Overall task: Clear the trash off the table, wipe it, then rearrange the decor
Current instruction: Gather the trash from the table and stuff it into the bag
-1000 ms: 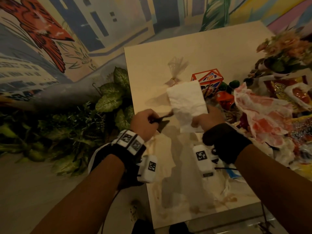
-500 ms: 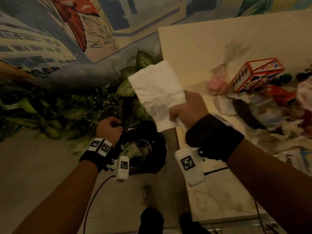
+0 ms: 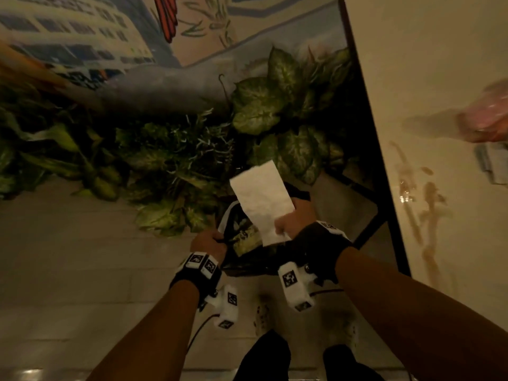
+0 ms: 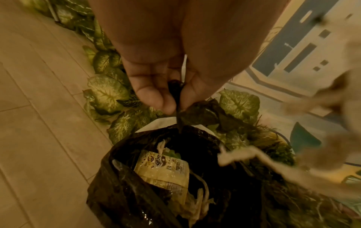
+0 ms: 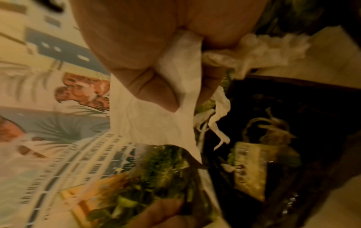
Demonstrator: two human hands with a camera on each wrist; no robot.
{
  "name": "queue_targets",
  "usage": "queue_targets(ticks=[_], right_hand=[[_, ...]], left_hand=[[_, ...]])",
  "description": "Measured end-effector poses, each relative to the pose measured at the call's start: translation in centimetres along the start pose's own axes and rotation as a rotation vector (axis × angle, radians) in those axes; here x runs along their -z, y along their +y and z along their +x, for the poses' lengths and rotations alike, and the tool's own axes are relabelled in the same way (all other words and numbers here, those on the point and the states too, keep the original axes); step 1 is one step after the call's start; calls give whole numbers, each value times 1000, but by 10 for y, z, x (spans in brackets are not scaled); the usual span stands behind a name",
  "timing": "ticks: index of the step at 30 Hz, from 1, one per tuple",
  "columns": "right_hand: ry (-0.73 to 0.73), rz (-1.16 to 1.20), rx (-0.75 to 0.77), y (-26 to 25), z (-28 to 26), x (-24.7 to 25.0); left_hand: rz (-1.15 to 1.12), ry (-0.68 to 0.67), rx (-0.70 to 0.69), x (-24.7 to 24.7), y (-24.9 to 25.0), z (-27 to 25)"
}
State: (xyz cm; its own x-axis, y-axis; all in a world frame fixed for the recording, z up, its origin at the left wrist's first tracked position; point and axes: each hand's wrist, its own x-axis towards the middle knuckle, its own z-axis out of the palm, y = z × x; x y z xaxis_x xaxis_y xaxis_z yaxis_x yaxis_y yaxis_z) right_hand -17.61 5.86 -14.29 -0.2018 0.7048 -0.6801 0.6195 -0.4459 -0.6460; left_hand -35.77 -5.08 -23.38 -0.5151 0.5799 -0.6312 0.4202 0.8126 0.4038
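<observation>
A black trash bag (image 3: 242,264) (image 4: 195,192) stands open on the floor beside the table. My left hand (image 3: 209,240) (image 4: 171,98) pinches its rim and holds it up. Inside lie a yellow wrapper (image 4: 162,169) (image 5: 250,172) and pale scraps. My right hand (image 3: 291,224) (image 5: 175,86) grips a white paper napkin (image 3: 261,199) (image 5: 152,123) directly above the bag's mouth; the napkin stands up out of the fist. The table (image 3: 439,78), light-topped with brown smears (image 3: 428,204), runs along the right.
Artificial green plants (image 3: 192,155) line the foot of a painted mural wall (image 3: 82,37) behind the bag. A pink blurred item (image 3: 486,119) lies at the table's right edge. The table's dark leg (image 3: 368,232) stands right of the bag. My feet (image 3: 264,320) are below.
My right hand has carried the napkin from over the table down and left to above the bag. My left hand went down with the bag rim. The view turned toward the floor.
</observation>
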Motion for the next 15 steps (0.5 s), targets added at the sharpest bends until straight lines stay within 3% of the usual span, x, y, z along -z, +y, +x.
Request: queue_targets(ticks=[6,15], right_hand=[[-41,-177,-77,43,44,-19],[-95,-163,-116,84,89,-39]], left_hand=[[13,-61,26,-30,-5,39],[-60,-229,105,-76,-5,82]])
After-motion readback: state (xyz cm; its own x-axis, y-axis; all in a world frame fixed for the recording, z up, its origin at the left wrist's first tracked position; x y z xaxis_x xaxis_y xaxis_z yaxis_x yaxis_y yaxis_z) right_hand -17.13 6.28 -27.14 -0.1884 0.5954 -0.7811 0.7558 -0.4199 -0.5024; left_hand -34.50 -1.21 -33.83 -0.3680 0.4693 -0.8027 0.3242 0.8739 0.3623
